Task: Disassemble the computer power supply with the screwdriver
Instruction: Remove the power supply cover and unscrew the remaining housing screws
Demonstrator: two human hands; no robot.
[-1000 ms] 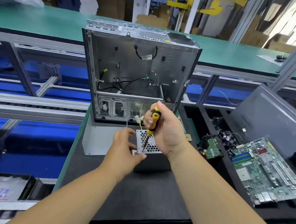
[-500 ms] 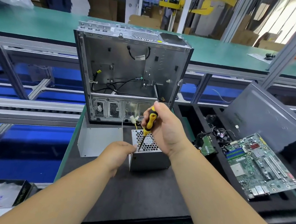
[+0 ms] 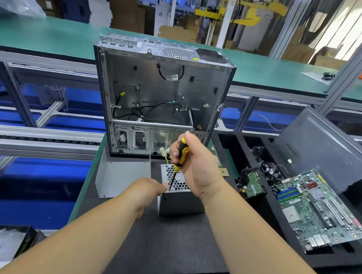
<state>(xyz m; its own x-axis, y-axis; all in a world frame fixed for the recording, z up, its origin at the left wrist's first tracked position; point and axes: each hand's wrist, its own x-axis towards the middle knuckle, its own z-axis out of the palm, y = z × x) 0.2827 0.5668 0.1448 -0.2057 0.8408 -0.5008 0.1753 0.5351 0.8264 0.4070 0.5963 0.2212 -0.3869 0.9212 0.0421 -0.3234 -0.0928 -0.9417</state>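
Note:
The grey metal power supply [image 3: 180, 202] stands on the black mat, its perforated top facing up. My right hand [image 3: 197, 167] grips the yellow-and-black screwdriver [image 3: 181, 154] upright, its tip on the near left corner of the top face. My left hand [image 3: 146, 188] rests against the box's left side, fingers by that corner; whether they curl round the edge is hidden. A white connector on yellow wires [image 3: 163, 152] sticks up behind the box.
An open, gutted computer case [image 3: 158, 86] stands just behind. A loose grey metal cover [image 3: 123, 177] lies left of the power supply. At right, foam tray slots hold a motherboard [image 3: 317, 207], a drive with cables [image 3: 253, 183] and a dark side panel [image 3: 320, 148].
My left hand dropped from the top grille to the box's left side. The screwdriver tip settled at the near left corner. The head camera shifted a little.

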